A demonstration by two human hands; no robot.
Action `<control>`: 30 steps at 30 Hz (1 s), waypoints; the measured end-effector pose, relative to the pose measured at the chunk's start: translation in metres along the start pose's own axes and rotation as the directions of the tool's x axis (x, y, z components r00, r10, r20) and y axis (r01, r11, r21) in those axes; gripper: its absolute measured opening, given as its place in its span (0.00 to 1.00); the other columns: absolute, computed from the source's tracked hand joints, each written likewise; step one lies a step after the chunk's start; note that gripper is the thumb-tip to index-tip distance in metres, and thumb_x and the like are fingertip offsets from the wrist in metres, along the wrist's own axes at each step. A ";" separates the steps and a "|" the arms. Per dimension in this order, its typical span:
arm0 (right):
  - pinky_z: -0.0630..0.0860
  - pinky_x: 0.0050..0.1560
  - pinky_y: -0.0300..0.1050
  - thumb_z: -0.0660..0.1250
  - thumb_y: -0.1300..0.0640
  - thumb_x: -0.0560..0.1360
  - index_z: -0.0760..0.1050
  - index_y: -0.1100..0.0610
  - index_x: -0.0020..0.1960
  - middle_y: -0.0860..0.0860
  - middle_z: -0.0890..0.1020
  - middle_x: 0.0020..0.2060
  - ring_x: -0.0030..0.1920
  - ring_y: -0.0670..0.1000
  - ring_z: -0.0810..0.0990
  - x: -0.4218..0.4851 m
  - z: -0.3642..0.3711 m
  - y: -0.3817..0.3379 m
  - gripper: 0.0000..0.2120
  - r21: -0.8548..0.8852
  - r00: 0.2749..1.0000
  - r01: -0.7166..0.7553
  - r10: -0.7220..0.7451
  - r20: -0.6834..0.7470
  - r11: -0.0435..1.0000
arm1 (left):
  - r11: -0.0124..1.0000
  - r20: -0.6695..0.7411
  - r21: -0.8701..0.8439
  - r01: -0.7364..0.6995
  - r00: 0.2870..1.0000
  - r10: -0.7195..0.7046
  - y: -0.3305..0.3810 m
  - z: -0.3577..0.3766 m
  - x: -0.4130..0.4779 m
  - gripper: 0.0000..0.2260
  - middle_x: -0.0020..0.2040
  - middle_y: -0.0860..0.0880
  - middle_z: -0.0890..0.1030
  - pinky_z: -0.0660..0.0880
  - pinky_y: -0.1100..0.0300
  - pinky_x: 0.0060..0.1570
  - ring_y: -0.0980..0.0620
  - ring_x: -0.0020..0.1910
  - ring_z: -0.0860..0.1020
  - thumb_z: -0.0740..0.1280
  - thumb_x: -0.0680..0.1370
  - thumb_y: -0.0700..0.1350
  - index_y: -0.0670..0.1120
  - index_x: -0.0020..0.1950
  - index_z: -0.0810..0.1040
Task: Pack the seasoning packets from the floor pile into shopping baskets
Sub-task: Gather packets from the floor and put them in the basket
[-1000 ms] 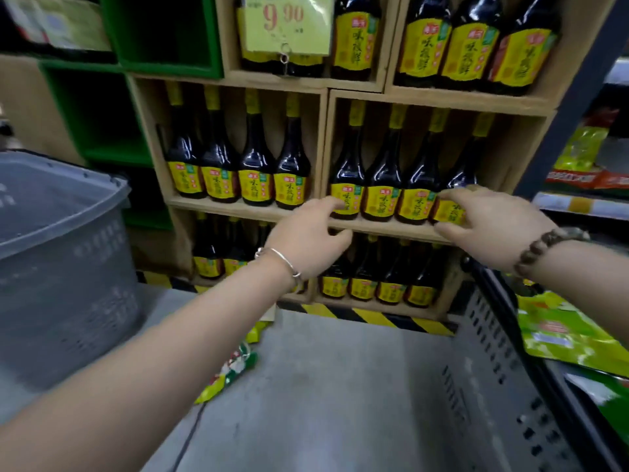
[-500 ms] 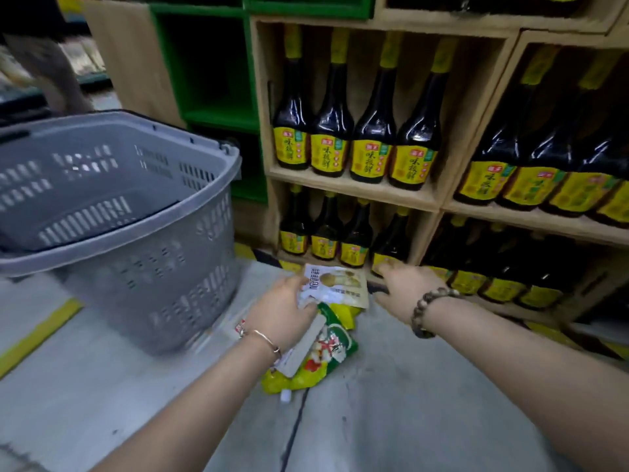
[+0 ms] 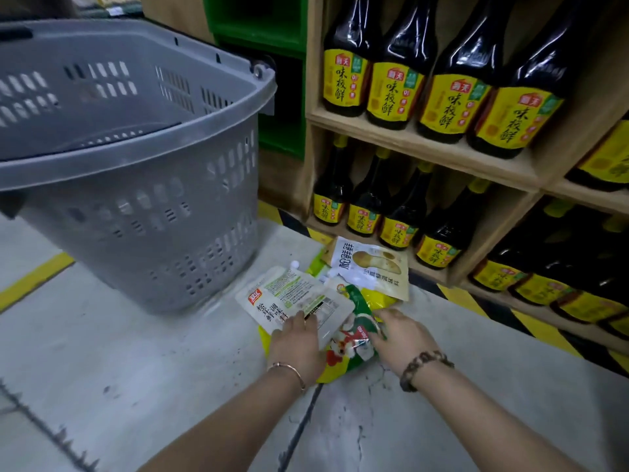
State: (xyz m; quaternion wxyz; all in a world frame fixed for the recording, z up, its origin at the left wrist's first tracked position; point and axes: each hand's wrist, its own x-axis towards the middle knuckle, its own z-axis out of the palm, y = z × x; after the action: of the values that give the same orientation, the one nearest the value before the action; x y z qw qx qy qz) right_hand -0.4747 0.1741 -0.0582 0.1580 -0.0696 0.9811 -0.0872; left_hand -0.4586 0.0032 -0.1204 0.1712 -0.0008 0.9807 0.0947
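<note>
Fingers of left hand (image 3: 299,347) pinching white packet (image 3: 289,296) edge, right hand (image 3: 405,337) fingers curled round green packet (image 3: 356,330), basket (image 3: 136,172) nearby

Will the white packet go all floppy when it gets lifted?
Probably a bit: the white packet looks like a thin, flat pouch, so it may sag beyond the left hand holding its edge. Its glossy film looks slippery.

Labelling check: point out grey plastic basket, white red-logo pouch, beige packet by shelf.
Grey plastic basket (image 3: 136,149): head view, front rim.
White red-logo pouch (image 3: 289,298): head view, printed face.
Beige packet (image 3: 371,267): head view, centre.
</note>
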 end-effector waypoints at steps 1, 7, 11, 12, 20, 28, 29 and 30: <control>0.70 0.59 0.44 0.58 0.47 0.79 0.66 0.50 0.68 0.52 0.74 0.63 0.60 0.53 0.75 0.003 0.006 0.002 0.19 0.021 1.000 0.004 -0.004 -0.001 1.000 | 0.999 0.016 0.030 0.014 1.000 -0.015 0.000 0.007 0.004 0.32 0.77 0.42 0.50 0.58 0.47 0.69 0.42 0.75 0.52 0.61 0.77 0.53 0.46 0.76 0.52; 0.72 0.58 0.45 0.59 0.50 0.78 0.70 0.51 0.65 0.51 0.76 0.61 0.59 0.53 0.76 0.017 0.021 0.013 0.17 0.147 0.999 -0.047 0.050 -0.017 0.988 | 0.981 0.087 0.193 0.016 0.996 -0.033 0.003 0.026 0.020 0.30 0.75 0.32 0.45 0.59 0.42 0.69 0.33 0.74 0.50 0.54 0.79 0.41 0.39 0.76 0.42; 0.73 0.56 0.44 0.60 0.50 0.78 0.70 0.50 0.65 0.51 0.77 0.60 0.58 0.53 0.76 0.018 0.025 0.010 0.17 0.218 0.998 -0.061 0.060 0.008 0.974 | 0.958 0.023 0.277 -0.067 0.998 0.063 -0.006 0.012 0.025 0.22 0.65 0.35 0.69 0.73 0.49 0.53 0.39 0.61 0.73 0.56 0.77 0.33 0.37 0.71 0.58; 0.73 0.56 0.44 0.61 0.51 0.77 0.71 0.50 0.65 0.51 0.77 0.60 0.58 0.53 0.77 0.018 0.027 0.009 0.16 0.259 0.998 -0.065 0.067 0.005 0.964 | 0.966 0.008 0.255 -0.054 0.999 0.053 -0.009 0.005 0.026 0.21 0.61 0.39 0.74 0.74 0.50 0.50 0.40 0.58 0.76 0.57 0.76 0.32 0.39 0.68 0.62; 0.74 0.42 0.44 0.61 0.48 0.78 0.76 0.62 0.53 0.55 0.82 0.39 0.39 0.53 0.80 0.008 0.033 -0.030 0.17 0.863 0.876 -0.465 0.246 0.416 0.198 | 0.790 -0.593 -0.552 -0.265 0.791 -0.149 -0.018 -0.035 -0.024 0.14 0.36 0.47 0.82 0.63 0.66 0.32 0.52 0.35 0.77 0.59 0.75 0.38 0.44 0.57 0.79; 0.80 0.48 0.55 0.81 0.42 0.53 0.82 0.60 0.54 0.60 0.82 0.53 0.51 0.59 0.83 0.001 0.040 -0.064 0.35 0.721 0.921 -0.376 -0.149 0.359 -0.582 | 0.021 -0.231 -0.972 -0.234 0.933 -0.275 0.008 -0.025 -0.090 0.08 0.44 0.55 0.85 0.78 0.63 0.43 0.57 0.41 0.81 0.63 0.78 0.35 0.45 0.53 0.78; 0.80 0.47 0.56 0.85 0.48 0.43 0.82 0.60 0.54 0.60 0.82 0.53 0.50 0.59 0.83 0.005 0.043 -0.059 0.41 0.708 0.941 -0.319 -0.122 0.316 -0.629 | -0.048 -0.164 -0.982 -0.182 0.953 -0.256 0.008 -0.022 -0.095 0.10 0.43 0.53 0.85 0.77 0.65 0.40 0.57 0.40 0.81 0.65 0.75 0.31 0.43 0.52 0.79; 0.81 0.45 0.57 0.85 0.52 0.39 0.80 0.61 0.56 0.61 0.82 0.52 0.49 0.59 0.83 0.008 0.043 -0.055 0.45 0.713 0.953 -0.271 -0.077 0.293 -0.646 | -0.095 -0.119 -0.985 -0.145 0.965 -0.232 0.004 -0.020 -0.098 0.11 0.40 0.51 0.85 0.76 0.66 0.38 0.57 0.38 0.81 0.67 0.72 0.29 0.42 0.48 0.81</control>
State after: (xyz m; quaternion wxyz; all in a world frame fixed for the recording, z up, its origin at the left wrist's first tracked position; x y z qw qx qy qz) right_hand -0.4623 0.1131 -0.0905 0.2326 0.2218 0.3160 -0.8927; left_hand -0.3729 0.0001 -0.0685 -0.0093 -0.1716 0.5996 0.7817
